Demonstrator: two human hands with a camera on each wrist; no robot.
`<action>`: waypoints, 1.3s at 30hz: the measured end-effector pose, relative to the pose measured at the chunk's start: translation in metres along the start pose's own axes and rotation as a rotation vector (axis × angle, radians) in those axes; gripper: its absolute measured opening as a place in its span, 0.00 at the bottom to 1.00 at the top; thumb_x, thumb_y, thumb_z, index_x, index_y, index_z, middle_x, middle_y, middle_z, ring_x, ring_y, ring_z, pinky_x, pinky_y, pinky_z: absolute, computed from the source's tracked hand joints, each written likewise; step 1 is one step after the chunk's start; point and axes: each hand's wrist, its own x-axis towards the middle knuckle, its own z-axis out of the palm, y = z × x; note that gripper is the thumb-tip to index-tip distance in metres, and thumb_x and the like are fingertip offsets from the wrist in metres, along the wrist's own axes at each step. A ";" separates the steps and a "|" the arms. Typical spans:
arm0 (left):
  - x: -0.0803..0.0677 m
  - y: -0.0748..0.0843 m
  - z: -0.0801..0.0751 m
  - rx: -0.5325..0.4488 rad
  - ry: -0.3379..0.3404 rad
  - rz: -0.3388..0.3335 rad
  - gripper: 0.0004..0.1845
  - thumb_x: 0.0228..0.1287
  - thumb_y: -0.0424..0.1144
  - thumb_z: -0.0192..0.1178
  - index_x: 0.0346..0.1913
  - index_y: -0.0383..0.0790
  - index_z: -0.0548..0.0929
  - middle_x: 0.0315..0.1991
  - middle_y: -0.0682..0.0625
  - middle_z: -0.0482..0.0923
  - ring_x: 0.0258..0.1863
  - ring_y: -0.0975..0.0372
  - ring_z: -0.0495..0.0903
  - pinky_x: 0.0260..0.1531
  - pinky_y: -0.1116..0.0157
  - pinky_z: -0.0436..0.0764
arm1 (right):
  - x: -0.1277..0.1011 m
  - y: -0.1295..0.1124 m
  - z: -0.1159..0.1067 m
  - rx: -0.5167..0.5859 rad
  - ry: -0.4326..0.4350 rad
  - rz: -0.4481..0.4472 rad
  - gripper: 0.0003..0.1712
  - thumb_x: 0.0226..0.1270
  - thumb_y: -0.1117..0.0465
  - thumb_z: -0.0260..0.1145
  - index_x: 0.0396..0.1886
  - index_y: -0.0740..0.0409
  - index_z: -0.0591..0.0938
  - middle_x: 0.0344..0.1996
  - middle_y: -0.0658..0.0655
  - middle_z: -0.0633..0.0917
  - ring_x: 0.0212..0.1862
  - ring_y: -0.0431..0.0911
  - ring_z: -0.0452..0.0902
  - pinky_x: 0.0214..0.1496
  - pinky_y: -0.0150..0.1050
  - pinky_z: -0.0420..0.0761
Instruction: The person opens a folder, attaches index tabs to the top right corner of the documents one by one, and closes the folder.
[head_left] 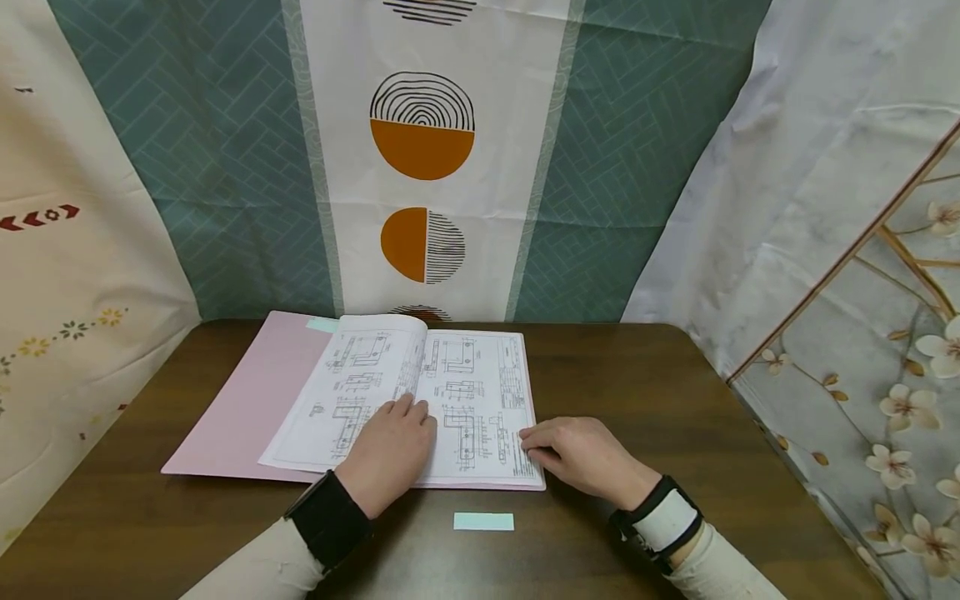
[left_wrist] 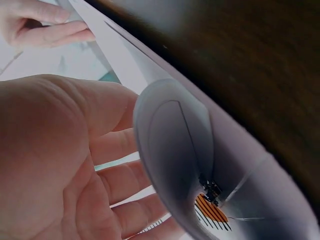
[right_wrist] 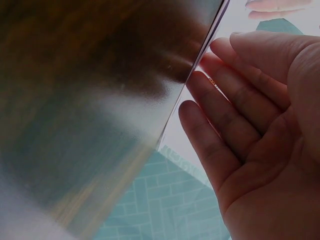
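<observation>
By the counter's (head_left: 615, 375) far edge lies an opened booklet (head_left: 487, 396). A person's left hand (head_left: 392, 450), fingers extended, rests on it; the right hand (head_left: 583, 452), fingers relaxed, touches its side.

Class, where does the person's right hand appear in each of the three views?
Head: right hand, lower right of centre, at the booklet's right edge.
Left wrist: right hand, top-left corner, partly cut off.
Right wrist: right hand, large along the right side.
Shared landmark: the brown table.
</observation>
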 end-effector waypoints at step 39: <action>0.003 -0.009 0.006 -0.004 0.071 -0.037 0.12 0.71 0.32 0.74 0.52 0.27 0.89 0.47 0.35 0.86 0.46 0.46 0.84 0.47 0.50 0.88 | -0.001 -0.002 -0.001 0.009 0.020 0.005 0.13 0.73 0.61 0.80 0.54 0.53 0.95 0.55 0.51 0.93 0.55 0.45 0.91 0.56 0.46 0.89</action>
